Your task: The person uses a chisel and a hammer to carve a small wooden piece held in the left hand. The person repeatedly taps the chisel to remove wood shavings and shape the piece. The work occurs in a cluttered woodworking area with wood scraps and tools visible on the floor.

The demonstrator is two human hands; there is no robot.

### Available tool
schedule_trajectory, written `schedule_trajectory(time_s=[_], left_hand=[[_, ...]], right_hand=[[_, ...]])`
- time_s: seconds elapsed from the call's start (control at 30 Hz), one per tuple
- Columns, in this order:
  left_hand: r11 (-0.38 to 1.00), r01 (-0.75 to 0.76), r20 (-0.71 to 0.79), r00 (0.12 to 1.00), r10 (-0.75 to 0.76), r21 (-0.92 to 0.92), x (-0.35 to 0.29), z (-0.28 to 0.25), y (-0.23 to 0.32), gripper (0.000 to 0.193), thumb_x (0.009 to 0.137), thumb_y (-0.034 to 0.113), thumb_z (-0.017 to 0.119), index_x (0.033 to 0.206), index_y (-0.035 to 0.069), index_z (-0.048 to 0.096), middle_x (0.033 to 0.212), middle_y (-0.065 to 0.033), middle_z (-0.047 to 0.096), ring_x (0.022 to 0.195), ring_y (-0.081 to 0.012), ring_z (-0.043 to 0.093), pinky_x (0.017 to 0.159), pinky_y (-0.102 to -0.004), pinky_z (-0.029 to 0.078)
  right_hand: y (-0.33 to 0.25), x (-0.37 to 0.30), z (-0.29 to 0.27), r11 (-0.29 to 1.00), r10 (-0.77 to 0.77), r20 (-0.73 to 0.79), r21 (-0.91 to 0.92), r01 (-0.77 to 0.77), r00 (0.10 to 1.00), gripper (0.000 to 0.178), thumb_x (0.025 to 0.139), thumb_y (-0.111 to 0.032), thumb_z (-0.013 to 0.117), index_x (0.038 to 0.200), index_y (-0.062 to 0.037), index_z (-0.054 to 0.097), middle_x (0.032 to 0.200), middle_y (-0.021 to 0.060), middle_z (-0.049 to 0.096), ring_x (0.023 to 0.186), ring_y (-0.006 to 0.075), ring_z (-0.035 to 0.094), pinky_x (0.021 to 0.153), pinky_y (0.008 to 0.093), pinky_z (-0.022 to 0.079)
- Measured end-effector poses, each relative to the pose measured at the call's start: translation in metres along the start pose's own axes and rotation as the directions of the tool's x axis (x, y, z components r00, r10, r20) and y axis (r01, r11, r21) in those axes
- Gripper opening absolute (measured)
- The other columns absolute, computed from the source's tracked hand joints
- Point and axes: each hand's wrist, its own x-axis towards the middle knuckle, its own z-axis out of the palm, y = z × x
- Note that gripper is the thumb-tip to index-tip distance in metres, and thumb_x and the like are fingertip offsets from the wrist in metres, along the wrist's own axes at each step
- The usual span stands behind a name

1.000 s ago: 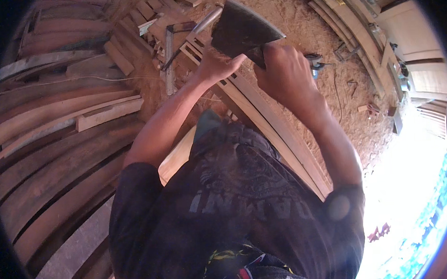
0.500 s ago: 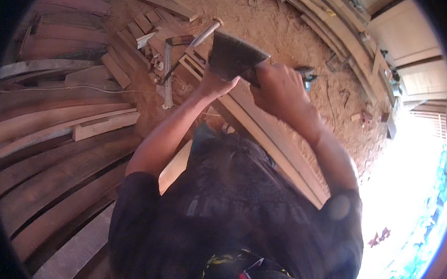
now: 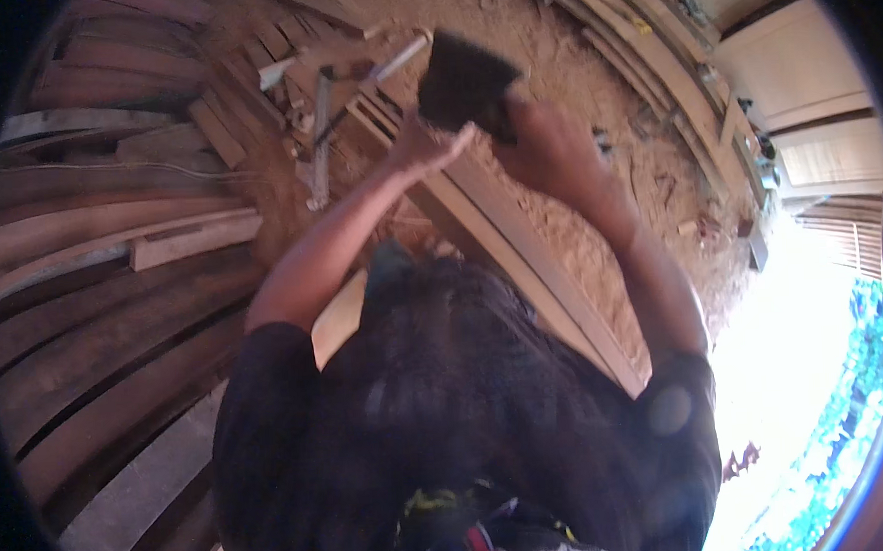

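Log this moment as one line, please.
right hand: grips dark broad-bladed tool | left hand: partly behind it, over long timber, grip unclear | nearby: planks at left

A brown, sandy-looking floor [image 3: 575, 68] spreads at one o'clock, long dark boards [image 3: 128, 311] lie side by side at nine, pale panels [image 3: 787, 68] show at two, and white glare [image 3: 775, 359] fills four o'clock beside a bluish-green patch [image 3: 831, 436].
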Motion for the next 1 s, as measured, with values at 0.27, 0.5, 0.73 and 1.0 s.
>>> schedule_trajectory(time_s=[0.27, 0.5, 0.73, 1.0], left_hand=[[0.91, -0.249, 0.118, 0.968, 0.222, 0.331, -0.001, 0.002, -0.017, 0.005, 0.091, 0.016, 0.07, 0.089, 0.011, 0.069, 0.091, -0.009, 0.071, 0.086, -0.0306, 0.068, 0.074, -0.0466, 0.054], [0.696, 0.545, -0.008, 0.785, -0.62, -0.467, 0.022, -0.031, -0.018, 0.028, 0.097, 0.031, 0.071, 0.08, 0.013, 0.059, 0.079, -0.0014, 0.06, 0.082, -0.0201, 0.061, 0.093, -0.0431, 0.046], [0.727, 0.363, -0.036, 0.882, -0.469, -0.582, 0.042, -0.033, 0.008, 0.017, 0.09, 0.016, 0.078, 0.084, 0.007, 0.066, 0.07, -0.0025, 0.065, 0.066, -0.0109, 0.063, 0.056, -0.0333, 0.053], [0.91, 0.354, -0.027, 0.93, -0.368, -0.219, 0.036, -0.02, 0.017, 0.016, 0.091, 0.019, 0.075, 0.082, 0.006, 0.069, 0.076, -0.0016, 0.069, 0.071, -0.0161, 0.068, 0.063, -0.0381, 0.053]], right_hand=[[-0.028, -0.007, -0.003, 0.992, 0.106, -0.005, -0.072, -0.106, 0.994, 0.018, 0.091, -0.017, 0.06, 0.087, -0.0008, 0.066, 0.088, 0.0252, 0.072, 0.081, 0.0439, 0.073, 0.069, 0.0537, 0.06], [0.0, -0.024, -0.004, 0.95, 0.233, 0.096, 0.193, -0.248, 0.968, 0.035, 0.088, -0.028, 0.069, 0.111, -0.0017, 0.067, 0.1, 0.0265, 0.073, 0.098, 0.0445, 0.071, 0.084, 0.0535, 0.056], [0.017, -0.081, 0.005, 0.728, 0.582, 0.091, 0.383, -0.568, 0.808, 0.049, 0.083, -0.03, 0.079, 0.123, -0.0027, 0.068, 0.105, 0.0257, 0.074, 0.103, 0.041, 0.072, 0.09, 0.0461, 0.055], [0.024, -0.088, 0.0, 0.714, 0.603, 0.195, 0.3, -0.632, 0.774, 0.055, 0.084, -0.028, 0.084, 0.125, 0.005, 0.065, 0.111, 0.0226, 0.075, 0.103, 0.0315, 0.075, 0.09, 0.0395, 0.056]])
